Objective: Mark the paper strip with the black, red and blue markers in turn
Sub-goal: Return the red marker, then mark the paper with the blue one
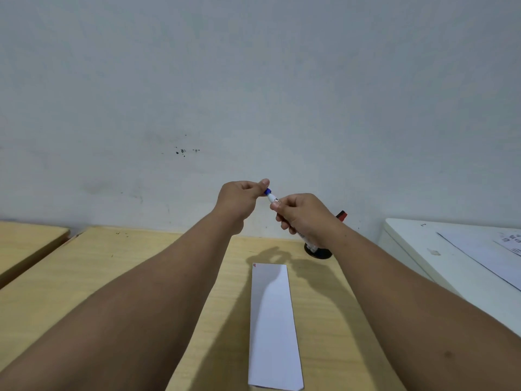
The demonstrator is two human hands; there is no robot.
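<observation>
A long white paper strip (272, 325) lies on the wooden table (118, 272), with small red marks at its far left corner. Above the strip's far end I hold the blue marker (272, 196) in the air. My right hand (303, 214) grips its white barrel. My left hand (242, 197) pinches the blue cap end between thumb and fingers. Behind my right hand a black round holder (320, 253) stands on the table, and the top of a red marker (341, 215) sticks up past my wrist. I see no black marker.
A grey wall rises right behind the table. A white cabinet or desk (451, 249) with printed sheets stands at the right. Another wooden table (25, 244) sits at the far left, across a narrow gap.
</observation>
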